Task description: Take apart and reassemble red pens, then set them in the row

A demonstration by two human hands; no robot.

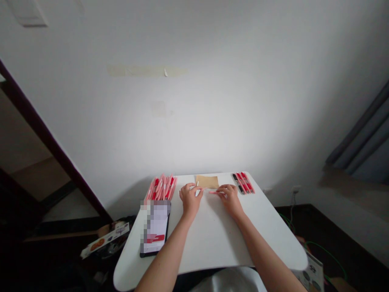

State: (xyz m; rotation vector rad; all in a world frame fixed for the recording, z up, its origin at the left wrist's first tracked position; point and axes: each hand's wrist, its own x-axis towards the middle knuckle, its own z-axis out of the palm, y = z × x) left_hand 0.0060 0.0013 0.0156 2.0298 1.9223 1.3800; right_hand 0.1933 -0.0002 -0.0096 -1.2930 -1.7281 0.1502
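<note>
Both of my hands are over the far middle of a white table (209,239). My left hand (191,198) is closed, with its fingertips round a small white slim piece (197,189) whose kind I cannot make out. A short way to its right, my right hand (228,195) pinches a thin pink stick (213,192), which looks like part of a pen. Its tip points left toward my left hand. Just behind my fingers lies a flat tan piece of paper or card (207,181). What sits between the two sets of fingertips is too small to tell.
A pile of pink and red pens (161,186) lies at the back left. At the back right, several pens (244,183), one black, lie side by side. A phone (155,228) rests near my left forearm. The wall (212,101) stands close behind the table.
</note>
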